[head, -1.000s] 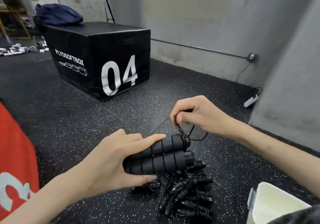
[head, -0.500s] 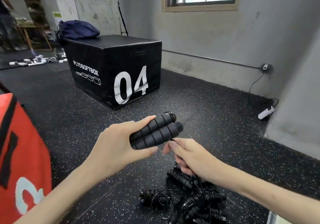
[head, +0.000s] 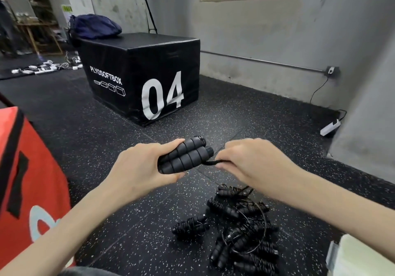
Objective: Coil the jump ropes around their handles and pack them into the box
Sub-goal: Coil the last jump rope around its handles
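1. Head view, starting at the fingers: the right hand (head: pixel 254 160) pinches the black rope (head: pixel 211 162) just beside the cap end of the paired handles (head: pixel 183 158), fingers curled round the cord so most of them are hidden behind the knuckles.
2. The left hand (head: pixel 136 168) clamps both foam handles side by side, thumb on top and fingers wrapped underneath, at the end of the handles away from the rope.
3. A few thin turns of cord already lie across the handles. To do this step well, I judge each new turn should sit snug beside the previous one, working along the foam rather than stacking at the cap.
4. Steady tension from the pinching hand matters; slack would likely let the turns slide off the cap end.
5. The left grip should keep the handles parallel and touching, or the coil will loosen.
6. Below the handles, on the speckled floor (head: pixel 111 190), lies a pile of coiled ropes (head: pixel 241 233), some with loose loops of cord.
7. Right of that pile, at the frame edge, a pale container (head: pixel 363 256) shows; whether it is the packing box I cannot tell.
8. Beyond the handles stands a black plyo box (head: pixel 141 79).
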